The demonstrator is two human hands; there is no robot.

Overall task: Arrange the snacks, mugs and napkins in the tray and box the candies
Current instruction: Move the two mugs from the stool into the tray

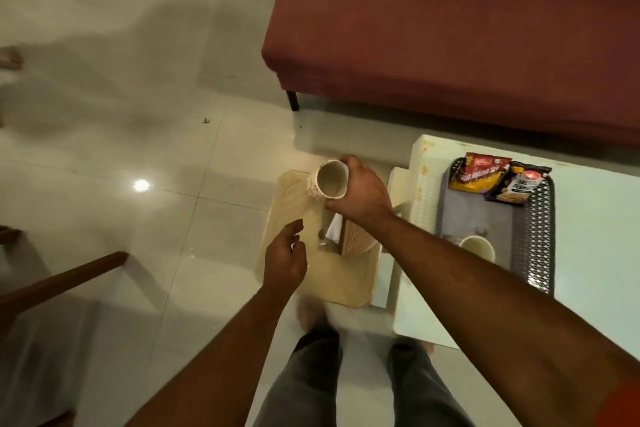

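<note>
My right hand (362, 194) grips a cream mug (329, 180), tilted with its mouth toward me, above a beige stool (301, 204). My left hand (285, 258) hovers open just below it, empty. On the stool a brown napkin holder (358, 239) holds white napkins (335, 227). To the right, a grey tray with dark lattice sides (540, 236) rests on the white table (595, 218). In the tray lie a red-and-yellow snack packet (476, 173), a dark peanut packet (517, 185) and a second cream mug (479, 248).
A red sofa (450, 28) stands behind the table. A wooden chair arm (62, 279) juts in at the lower left. My legs in grey trousers (346, 385) stand on the glossy tiled floor (138, 114) between stool and table.
</note>
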